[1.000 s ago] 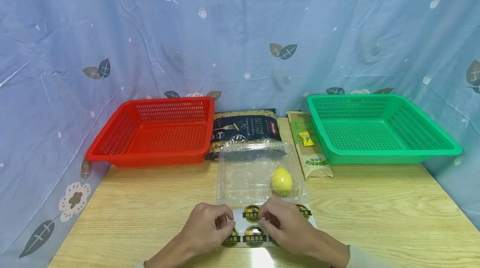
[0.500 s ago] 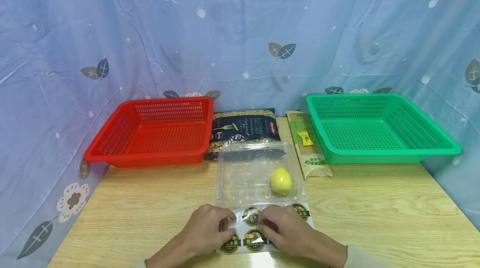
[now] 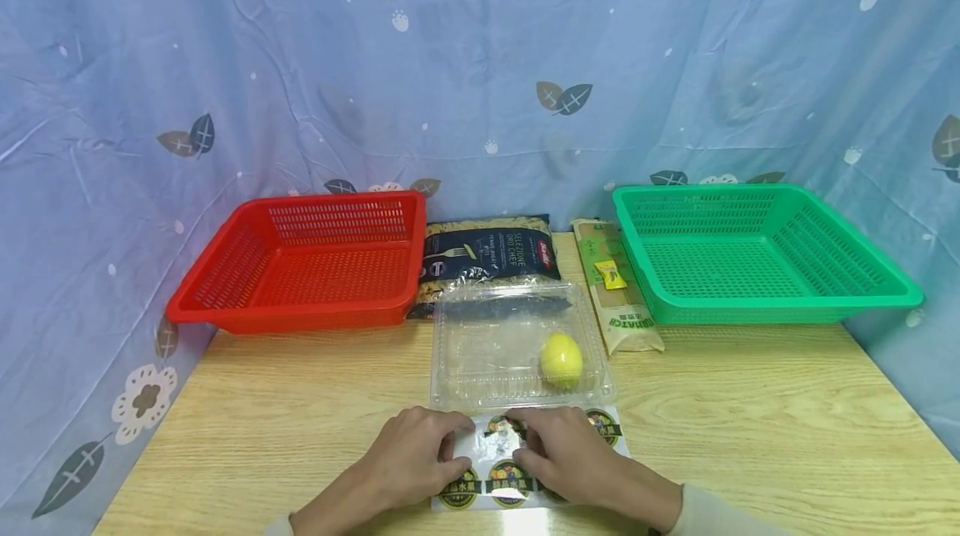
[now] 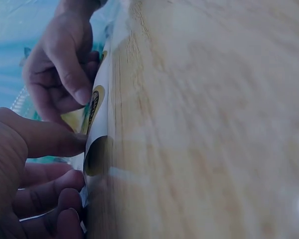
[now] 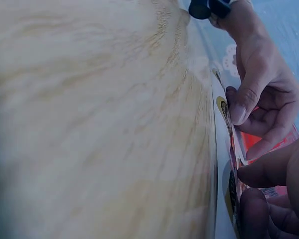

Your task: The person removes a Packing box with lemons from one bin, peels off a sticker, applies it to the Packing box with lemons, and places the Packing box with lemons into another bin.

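At bottom centre, the left hand [image 3: 415, 454] pins the sticker sheet [image 3: 517, 457] to the counter [image 3: 750, 419] with thumb and fingers pressed on it, so the right hand [image 3: 567, 453], fingers pinched together on a sticker [image 3: 501, 433], can peel it.

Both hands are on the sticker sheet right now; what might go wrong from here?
The sticker sheet lies loose on the table, held only by the left hand and right hand; it may slide or crease. A peeled sticker might fold onto itself. The sheet touches the clear box holding the lemon, which could get nudged.

Left hand [image 3: 416, 453] and right hand [image 3: 562, 453] pinching a sticker sheet [image 3: 517, 461] on the surface [image 3: 750, 419], clear clamshell box [image 3: 495, 353] holding a lemon [image 3: 562, 358] just beyond them
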Action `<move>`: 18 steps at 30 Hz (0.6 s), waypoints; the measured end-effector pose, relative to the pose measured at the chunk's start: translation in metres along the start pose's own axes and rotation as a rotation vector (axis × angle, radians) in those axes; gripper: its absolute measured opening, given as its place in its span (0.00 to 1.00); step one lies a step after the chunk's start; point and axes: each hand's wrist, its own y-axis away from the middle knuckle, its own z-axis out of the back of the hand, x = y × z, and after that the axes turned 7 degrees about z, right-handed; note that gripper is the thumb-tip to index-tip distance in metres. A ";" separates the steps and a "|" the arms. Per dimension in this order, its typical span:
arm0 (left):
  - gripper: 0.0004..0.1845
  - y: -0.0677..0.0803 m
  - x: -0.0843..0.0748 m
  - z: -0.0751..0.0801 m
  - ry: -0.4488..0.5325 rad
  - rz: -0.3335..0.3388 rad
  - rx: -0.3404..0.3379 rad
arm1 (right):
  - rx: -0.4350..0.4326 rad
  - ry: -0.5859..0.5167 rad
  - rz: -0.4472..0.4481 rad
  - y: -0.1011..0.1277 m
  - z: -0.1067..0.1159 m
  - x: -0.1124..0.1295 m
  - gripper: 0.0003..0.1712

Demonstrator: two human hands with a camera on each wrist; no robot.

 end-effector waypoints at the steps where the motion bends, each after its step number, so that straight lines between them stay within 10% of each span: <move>1: 0.14 0.000 0.000 0.001 0.001 0.001 0.006 | 0.011 0.011 -0.016 -0.001 0.000 0.000 0.22; 18: 0.14 0.001 0.001 0.002 -0.015 -0.005 0.036 | 0.023 0.045 -0.052 -0.004 -0.002 0.002 0.20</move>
